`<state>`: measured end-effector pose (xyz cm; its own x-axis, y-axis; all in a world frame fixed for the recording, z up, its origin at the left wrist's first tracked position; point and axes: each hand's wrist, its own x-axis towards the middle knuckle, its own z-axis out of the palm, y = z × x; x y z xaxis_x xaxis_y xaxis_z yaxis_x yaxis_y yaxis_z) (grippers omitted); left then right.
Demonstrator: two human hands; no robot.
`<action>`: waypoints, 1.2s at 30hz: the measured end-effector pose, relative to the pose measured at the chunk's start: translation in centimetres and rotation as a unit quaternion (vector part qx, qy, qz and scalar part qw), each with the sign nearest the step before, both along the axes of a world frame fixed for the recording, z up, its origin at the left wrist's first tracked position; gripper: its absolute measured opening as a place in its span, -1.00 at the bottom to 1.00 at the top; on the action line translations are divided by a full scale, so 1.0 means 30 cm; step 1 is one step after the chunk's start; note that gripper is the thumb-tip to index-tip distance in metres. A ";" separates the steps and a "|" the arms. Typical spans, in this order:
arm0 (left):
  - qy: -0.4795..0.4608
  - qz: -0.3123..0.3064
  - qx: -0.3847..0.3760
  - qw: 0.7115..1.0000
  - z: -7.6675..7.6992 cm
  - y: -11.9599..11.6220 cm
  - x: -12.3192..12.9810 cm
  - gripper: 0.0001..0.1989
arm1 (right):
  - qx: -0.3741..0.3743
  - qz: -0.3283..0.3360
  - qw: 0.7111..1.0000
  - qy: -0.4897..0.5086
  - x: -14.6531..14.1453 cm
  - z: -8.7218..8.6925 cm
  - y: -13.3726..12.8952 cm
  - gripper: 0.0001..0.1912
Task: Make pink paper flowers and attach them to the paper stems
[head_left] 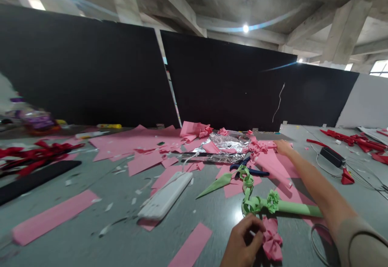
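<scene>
One pink paper flower [273, 242], crinkled and many-petalled

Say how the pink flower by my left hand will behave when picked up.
The pink flower looks light, being folded from what seems thin paper. Its raised petals would probably crush under a firm pinch. Its uneven outline makes rolling unlikely.

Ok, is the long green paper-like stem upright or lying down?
Lying down: the green stem stretches sideways along the grey tabletop, its ruffled end just beyond the left hand.
</scene>
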<state>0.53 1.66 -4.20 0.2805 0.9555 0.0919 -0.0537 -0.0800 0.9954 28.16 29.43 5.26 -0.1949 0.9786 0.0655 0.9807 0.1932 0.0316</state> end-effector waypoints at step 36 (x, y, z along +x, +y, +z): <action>-0.025 0.007 -0.007 1.000 0.016 0.008 0.017 -0.87 | 0.307 -0.080 0.948 -0.032 0.010 0.694 -0.027 -0.71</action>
<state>1.04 1.90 -3.73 0.2615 0.9607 0.0931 -0.1030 -0.0682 0.9923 28.46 28.62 26.09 -0.0703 0.7766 0.6260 0.9881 -0.0317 0.1504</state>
